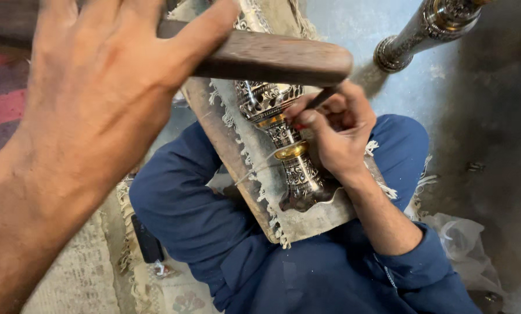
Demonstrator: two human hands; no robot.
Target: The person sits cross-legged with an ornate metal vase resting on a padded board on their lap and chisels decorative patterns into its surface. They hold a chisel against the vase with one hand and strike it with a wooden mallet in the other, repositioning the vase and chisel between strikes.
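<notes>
My left hand [97, 99] is raised close to the camera and grips a dark wooden baton [272, 58] that reaches right above the work. My right hand [336, 131] pinches a thin dark chisel [321, 99] with its tip down on an engraved silver and gold metal vase [292, 166]. The vase lies along a cloth-covered wooden board [312, 218] resting across my lap in blue clothing. The baton's end hovers just above the chisel's top.
A second engraved metal piece [429, 26] lies on the grey floor at the top right. A crumpled clear plastic bag [464, 238] sits by my right elbow. A woven rug [74, 273] and a small dark tool [147, 241] lie at the lower left.
</notes>
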